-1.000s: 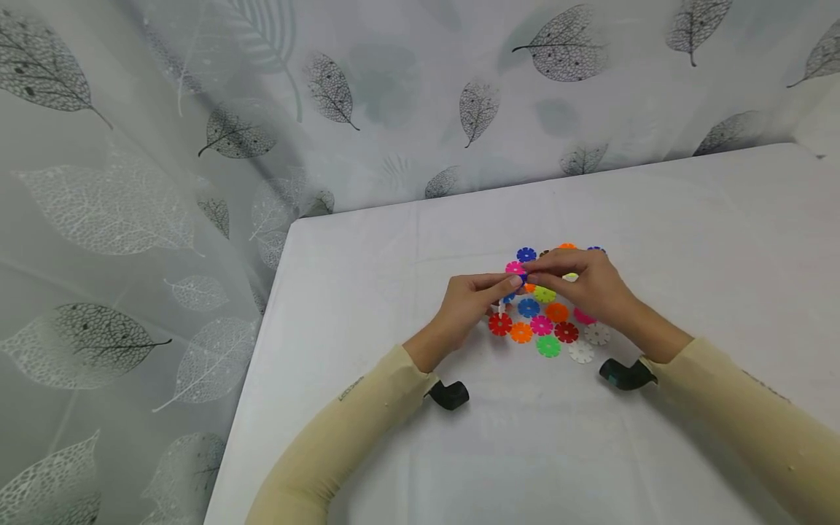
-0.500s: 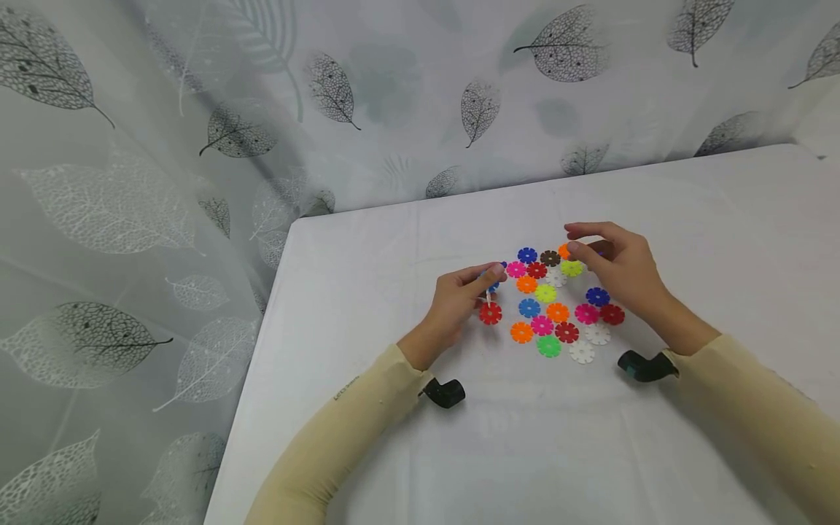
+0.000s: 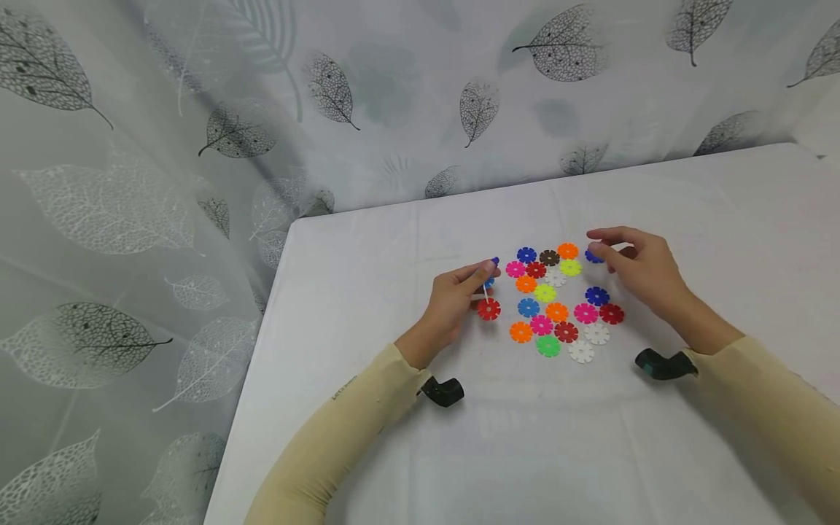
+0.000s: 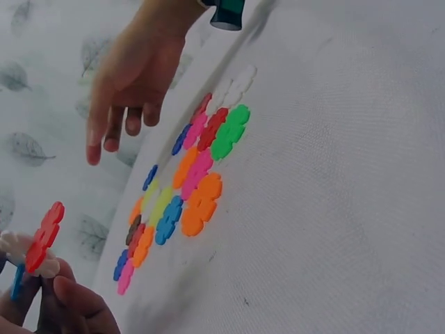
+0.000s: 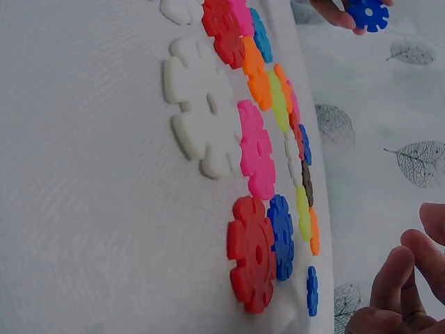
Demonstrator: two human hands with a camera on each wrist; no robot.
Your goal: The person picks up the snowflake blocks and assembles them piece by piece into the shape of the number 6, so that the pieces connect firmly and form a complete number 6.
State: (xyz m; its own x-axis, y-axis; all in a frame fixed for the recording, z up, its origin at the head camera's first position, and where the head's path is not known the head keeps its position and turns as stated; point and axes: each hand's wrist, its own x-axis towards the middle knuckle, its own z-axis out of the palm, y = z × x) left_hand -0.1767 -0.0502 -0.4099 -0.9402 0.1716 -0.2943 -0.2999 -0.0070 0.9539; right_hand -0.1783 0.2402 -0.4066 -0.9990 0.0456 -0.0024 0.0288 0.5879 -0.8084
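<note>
In the head view my left hand [image 3: 449,302] pinches a small cluster of notched plastic snowflake discs above the table. The cluster joins a red disc [image 3: 488,309], a white disc [image 4: 14,245] seen in the left wrist view, and blue ones. One dark blue disc [image 5: 368,14] of it faces the right wrist camera; fingers hide part of the cluster. My right hand [image 3: 646,266] hovers at the far right of the loose discs, fingers bent loosely, nothing between them. Its fingertips overlap a dark blue disc [image 3: 593,255] in the head view; the right wrist view shows that disc lying apart from them.
Loose discs lie flat between the hands, among them a green disc [image 3: 548,345], a brown disc [image 3: 549,257] and a white disc [image 3: 581,351]. They rest on a white-covered table [image 3: 525,452]. A leaf-patterned curtain [image 3: 407,87] hangs behind and at the left.
The hands were together at a blue disc and have parted. My left hand has drawn slightly left with the joined discs; my right hand has moved right to the far-right blue disc.
</note>
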